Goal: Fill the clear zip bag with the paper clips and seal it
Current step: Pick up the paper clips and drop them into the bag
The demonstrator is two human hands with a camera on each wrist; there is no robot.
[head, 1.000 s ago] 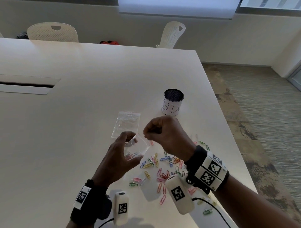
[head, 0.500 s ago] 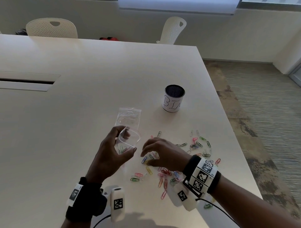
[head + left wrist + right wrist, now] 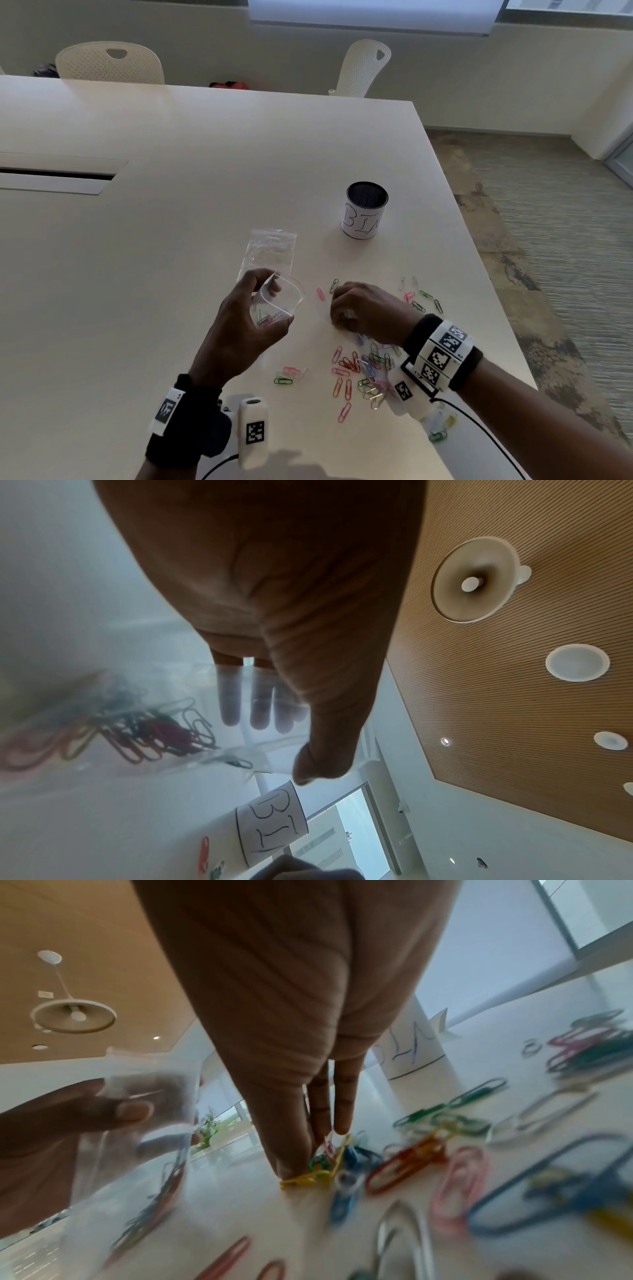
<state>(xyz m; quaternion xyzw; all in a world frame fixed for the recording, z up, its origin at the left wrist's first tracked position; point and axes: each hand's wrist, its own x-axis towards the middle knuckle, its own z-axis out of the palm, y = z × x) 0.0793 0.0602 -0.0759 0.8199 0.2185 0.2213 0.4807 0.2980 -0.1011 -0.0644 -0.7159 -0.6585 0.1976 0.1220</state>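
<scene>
head view looks down at the table [image 3: 171, 274]; both close wrist views share its clips [image 3: 404, 1161].

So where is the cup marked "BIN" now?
In the head view the cup stands upright on the table, beyond the right hand and right of the flat spare bag.

soft daylight pours in from the window [image 3: 373, 15] at the far wall, a pale sheen on the worktop [image 3: 171, 240]. hands read dark against it. wrist views bend hard at the edges; the paper clips [image 3: 462, 1185] smear with motion blur, nearest ones out of focus.
</scene>
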